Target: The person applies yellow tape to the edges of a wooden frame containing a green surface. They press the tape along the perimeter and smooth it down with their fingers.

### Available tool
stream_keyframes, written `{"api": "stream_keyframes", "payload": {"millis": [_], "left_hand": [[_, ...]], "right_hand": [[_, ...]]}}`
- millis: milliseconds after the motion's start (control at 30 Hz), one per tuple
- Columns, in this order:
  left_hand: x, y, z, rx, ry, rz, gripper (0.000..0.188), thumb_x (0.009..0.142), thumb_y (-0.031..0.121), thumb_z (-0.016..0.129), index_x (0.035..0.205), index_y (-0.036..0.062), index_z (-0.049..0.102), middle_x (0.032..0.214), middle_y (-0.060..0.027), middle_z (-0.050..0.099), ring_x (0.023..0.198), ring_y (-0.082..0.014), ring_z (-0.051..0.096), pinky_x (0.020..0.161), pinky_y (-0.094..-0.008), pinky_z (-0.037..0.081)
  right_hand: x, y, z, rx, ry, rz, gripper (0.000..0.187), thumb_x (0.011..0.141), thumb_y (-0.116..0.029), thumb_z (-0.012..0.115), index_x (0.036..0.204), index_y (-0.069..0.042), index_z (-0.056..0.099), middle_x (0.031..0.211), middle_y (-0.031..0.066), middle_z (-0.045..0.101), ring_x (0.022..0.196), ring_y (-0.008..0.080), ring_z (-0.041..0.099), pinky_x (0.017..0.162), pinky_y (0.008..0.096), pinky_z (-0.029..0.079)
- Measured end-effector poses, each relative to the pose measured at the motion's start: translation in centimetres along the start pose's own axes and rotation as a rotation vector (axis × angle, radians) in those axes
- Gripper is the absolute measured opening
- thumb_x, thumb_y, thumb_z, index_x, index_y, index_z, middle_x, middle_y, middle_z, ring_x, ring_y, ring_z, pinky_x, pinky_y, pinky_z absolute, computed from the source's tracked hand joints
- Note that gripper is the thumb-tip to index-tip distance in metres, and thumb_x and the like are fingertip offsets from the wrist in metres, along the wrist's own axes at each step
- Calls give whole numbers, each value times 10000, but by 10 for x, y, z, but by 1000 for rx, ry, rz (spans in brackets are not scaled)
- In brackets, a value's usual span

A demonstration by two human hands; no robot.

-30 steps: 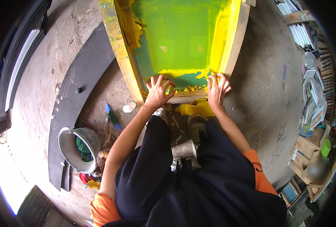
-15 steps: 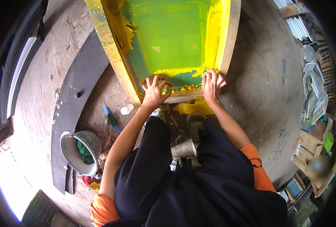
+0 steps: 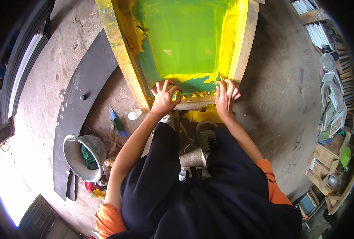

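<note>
Nearest, below dark cloth trousers (image 3: 151, 159), is a grey-green shoe (image 3: 203, 135), and just beyond it lies the near end of a large, rectangular wooden screen frame (image 3: 245, 44); what it rests on cannot be told. Its pale near rail (image 3: 195, 103), crusted along the inner edge with ragged yellow paint (image 3: 204, 94), looks stiff and solid, so firm pressure there should do no harm, though any wet paint would make the wood slippery. The bare left hand (image 3: 165, 97) is over this rail by the left corner, fingers arched and well spread, thumb apart from the index finger; nothing shows in its grasp. The bare right hand (image 3: 226, 97) is at the right corner, fingers bent and closer together, tips at the yellow-coated edge; whether they pinch a flake or merely touch cannot be told. Farther on, the long side rails look like the best holds, one hand to each, since the frame is probably fairly heavy and awkward for one hand. Between them, the thin, translucent green mesh (image 3: 181, 36) is likely taut yet fragile: it would give under a fingertip and could tear, so it makes no safe grip
</note>
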State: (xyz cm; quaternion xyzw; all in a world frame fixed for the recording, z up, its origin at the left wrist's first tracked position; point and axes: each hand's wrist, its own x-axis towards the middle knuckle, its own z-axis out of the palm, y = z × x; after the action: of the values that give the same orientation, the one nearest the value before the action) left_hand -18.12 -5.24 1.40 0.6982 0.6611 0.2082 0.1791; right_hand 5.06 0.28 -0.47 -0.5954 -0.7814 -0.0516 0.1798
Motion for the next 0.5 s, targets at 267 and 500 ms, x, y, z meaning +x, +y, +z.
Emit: {"api": "stream_keyframes", "payload": {"millis": [267, 500], "left_hand": [[2, -1, 2, -22, -2, -18, 201, 709, 267, 671, 891, 206, 609, 1048, -35, 456, 1003, -339, 373, 819, -515, 282], [0, -1, 3, -18, 15, 7, 195, 710, 266, 674, 884, 208, 610, 1045, -32, 457, 998, -337, 373, 812, -520, 282]], "right_hand": [[-25, -8, 10, 29, -111, -86, 137, 783, -191, 595, 919, -193, 613, 1233, 16, 396, 1034, 238, 405, 838, 434, 288], [-19, 2, 8, -26, -47, -54, 280, 793, -184, 584, 1069, -151, 556, 1245, 44, 390, 983, 230, 422, 835, 405, 296]]}}
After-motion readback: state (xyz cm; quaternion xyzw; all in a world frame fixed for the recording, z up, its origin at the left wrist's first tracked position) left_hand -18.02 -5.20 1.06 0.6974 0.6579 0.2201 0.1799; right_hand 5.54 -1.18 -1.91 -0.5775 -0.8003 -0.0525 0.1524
